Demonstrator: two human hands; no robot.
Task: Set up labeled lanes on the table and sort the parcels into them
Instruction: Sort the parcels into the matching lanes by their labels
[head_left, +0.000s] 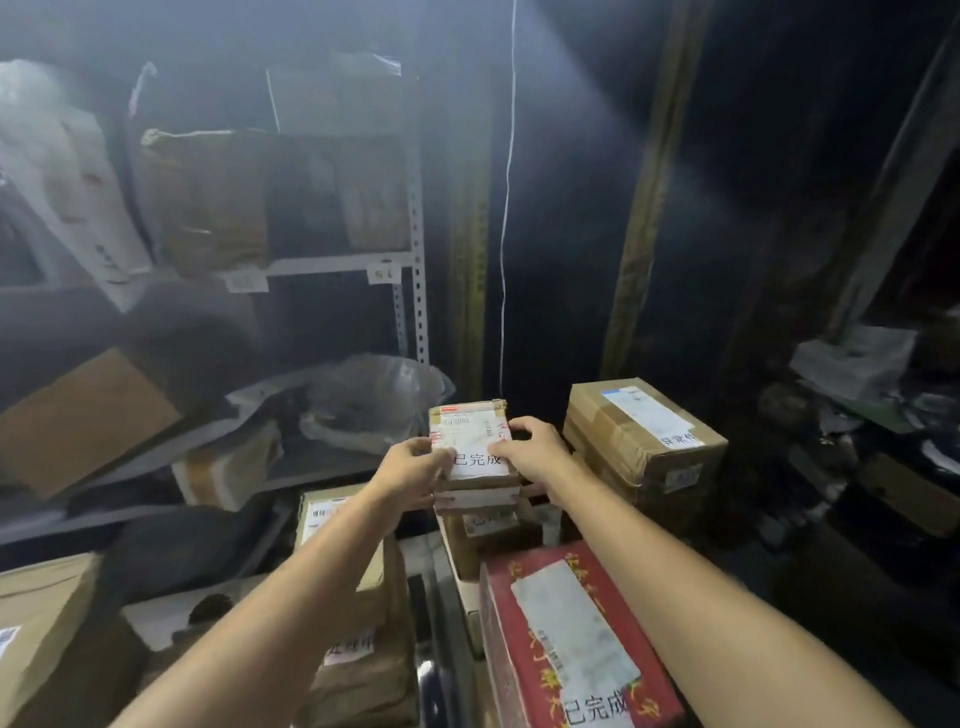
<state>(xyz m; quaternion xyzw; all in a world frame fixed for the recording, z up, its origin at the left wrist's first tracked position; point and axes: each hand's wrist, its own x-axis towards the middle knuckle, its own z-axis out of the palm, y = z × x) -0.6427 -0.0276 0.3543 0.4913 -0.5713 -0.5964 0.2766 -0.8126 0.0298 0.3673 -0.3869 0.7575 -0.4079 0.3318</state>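
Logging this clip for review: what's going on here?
A person grips a small parcel with both hands, left hand on its left edge and right hand on its right, at the top of a short stack of parcels. Its white label reads 已完成, as does the one on the red box nearer the camera. A larger brown box sits to the right.

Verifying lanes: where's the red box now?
Head view, bottom centre: the red box sits beside the right forearm, nearer than the stack whose top parcel the left hand and right hand hold.
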